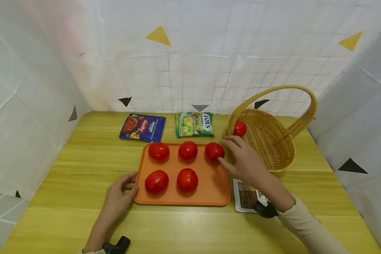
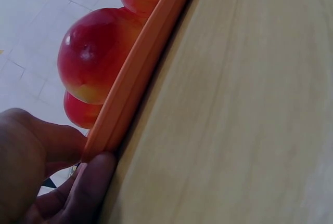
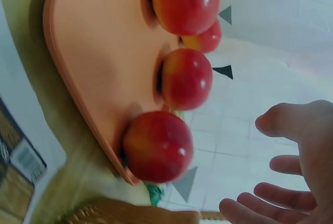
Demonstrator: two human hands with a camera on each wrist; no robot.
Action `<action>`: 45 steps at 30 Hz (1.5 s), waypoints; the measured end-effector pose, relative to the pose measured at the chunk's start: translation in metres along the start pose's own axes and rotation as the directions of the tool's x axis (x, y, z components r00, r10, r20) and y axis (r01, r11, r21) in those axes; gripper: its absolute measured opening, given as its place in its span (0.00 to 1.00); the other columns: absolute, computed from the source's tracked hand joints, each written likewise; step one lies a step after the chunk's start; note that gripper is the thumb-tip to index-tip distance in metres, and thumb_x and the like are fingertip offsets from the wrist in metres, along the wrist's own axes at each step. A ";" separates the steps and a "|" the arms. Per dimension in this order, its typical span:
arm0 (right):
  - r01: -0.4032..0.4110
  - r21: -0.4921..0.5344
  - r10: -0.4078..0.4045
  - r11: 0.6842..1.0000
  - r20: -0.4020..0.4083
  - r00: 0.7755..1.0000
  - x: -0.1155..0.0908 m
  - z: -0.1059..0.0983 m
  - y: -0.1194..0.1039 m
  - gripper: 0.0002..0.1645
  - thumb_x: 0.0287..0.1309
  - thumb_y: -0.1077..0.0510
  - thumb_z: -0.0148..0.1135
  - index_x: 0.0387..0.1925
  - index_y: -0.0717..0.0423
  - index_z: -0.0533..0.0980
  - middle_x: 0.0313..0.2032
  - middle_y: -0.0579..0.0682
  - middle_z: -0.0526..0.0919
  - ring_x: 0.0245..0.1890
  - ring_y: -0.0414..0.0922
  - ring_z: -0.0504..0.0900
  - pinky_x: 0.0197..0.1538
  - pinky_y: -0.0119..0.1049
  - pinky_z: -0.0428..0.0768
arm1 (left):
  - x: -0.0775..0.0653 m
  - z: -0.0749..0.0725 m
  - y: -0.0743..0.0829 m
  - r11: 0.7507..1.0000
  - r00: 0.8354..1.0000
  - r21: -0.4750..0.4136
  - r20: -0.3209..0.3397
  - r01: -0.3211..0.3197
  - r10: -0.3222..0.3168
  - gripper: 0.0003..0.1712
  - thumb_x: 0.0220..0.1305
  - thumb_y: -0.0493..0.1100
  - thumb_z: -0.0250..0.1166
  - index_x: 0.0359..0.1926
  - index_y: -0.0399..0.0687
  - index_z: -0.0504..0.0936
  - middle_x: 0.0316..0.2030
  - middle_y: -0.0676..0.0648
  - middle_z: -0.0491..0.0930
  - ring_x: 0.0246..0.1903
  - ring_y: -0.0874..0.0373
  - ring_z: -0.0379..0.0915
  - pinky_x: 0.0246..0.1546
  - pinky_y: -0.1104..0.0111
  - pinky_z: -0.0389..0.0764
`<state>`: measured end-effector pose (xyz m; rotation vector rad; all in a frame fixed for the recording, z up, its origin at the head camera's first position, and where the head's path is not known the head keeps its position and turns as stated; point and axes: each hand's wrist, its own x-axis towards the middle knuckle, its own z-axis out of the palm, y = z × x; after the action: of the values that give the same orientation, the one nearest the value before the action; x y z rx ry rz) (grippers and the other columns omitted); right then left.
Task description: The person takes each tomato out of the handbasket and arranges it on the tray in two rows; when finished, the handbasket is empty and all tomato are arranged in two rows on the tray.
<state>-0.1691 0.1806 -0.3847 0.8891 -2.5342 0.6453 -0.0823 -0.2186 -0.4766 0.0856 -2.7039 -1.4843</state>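
Note:
An orange tray [image 1: 209, 187] carries several red apples with yellowish patches, two in the front row and three behind. At its left front corner my left hand [image 1: 119, 197] pinches the rim between thumb and fingers; the left wrist view shows these fingers [image 2: 99, 174] on the tray edge. My right hand [image 1: 246, 160] hovers beside the back right apple [image 1: 214, 152], thumb and fingers spread. The right wrist view shows a gap between this hand [image 3: 296, 177] and that apple [image 3: 158, 147]. One more apple [image 1: 240, 128] lies inside the wicker basket [image 1: 287, 151] at the right.
Behind the tray lie a blue Barilla pouch [image 1: 143, 127] and a green Fox's candy bag [image 1: 194, 124]. A brown and white packet [image 1: 246, 197] sits right of the tray, partly under my right forearm. The basket's tall handle [image 1: 284, 87] arches over it. White patterned sheets surround the table.

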 end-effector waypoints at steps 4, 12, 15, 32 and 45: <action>0.013 -0.021 -0.013 1.000 -0.015 1.000 0.001 -0.010 0.006 0.30 0.51 0.56 0.76 0.55 0.60 0.78 0.53 0.57 0.78 0.48 0.54 0.80 0.47 0.50 0.83 | 0.000 0.000 -0.001 1.000 1.000 0.003 0.001 0.005 -0.005 0.28 0.63 0.32 0.67 0.64 0.45 0.77 0.48 0.46 0.81 0.41 0.55 0.80 0.38 0.72 0.80; 0.019 -0.056 -0.022 0.998 -0.059 0.998 0.006 -0.028 0.025 0.30 0.51 0.56 0.76 0.55 0.61 0.78 0.51 0.56 0.79 0.38 0.52 0.82 0.37 0.47 0.84 | 0.000 0.000 -0.002 1.000 1.000 0.008 -0.011 0.000 0.000 0.28 0.62 0.30 0.67 0.63 0.45 0.78 0.48 0.45 0.82 0.40 0.55 0.80 0.37 0.72 0.80; 0.021 -0.062 -0.025 0.998 -0.066 0.997 0.008 -0.033 0.032 0.29 0.50 0.57 0.76 0.54 0.62 0.78 0.50 0.56 0.79 0.37 0.50 0.81 0.37 0.46 0.84 | 0.000 0.000 -0.001 1.000 1.000 0.008 -0.009 0.006 -0.006 0.28 0.62 0.31 0.67 0.63 0.45 0.78 0.48 0.46 0.82 0.40 0.55 0.80 0.37 0.72 0.80; -0.101 -0.083 0.099 0.991 -0.020 0.995 0.021 -0.049 0.063 0.28 0.51 0.60 0.75 0.54 0.63 0.77 0.51 0.58 0.77 0.47 0.56 0.79 0.49 0.55 0.81 | 0.001 0.002 0.000 1.000 1.000 -0.007 -0.013 0.019 -0.019 0.27 0.62 0.30 0.67 0.63 0.44 0.78 0.48 0.44 0.81 0.40 0.54 0.79 0.30 0.70 0.81; -0.165 -0.119 0.171 0.979 0.044 0.984 0.028 -0.055 0.080 0.29 0.53 0.58 0.75 0.55 0.63 0.77 0.54 0.63 0.77 0.52 0.62 0.77 0.52 0.60 0.77 | 0.002 0.001 0.000 1.000 1.000 0.009 -0.023 0.000 0.000 0.27 0.61 0.31 0.68 0.62 0.43 0.78 0.47 0.44 0.82 0.39 0.56 0.80 0.33 0.72 0.80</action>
<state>-0.2313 0.2521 -0.3489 0.6662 -2.6858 0.5241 -0.0844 -0.2178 -0.4775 0.1022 -2.6924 -1.4623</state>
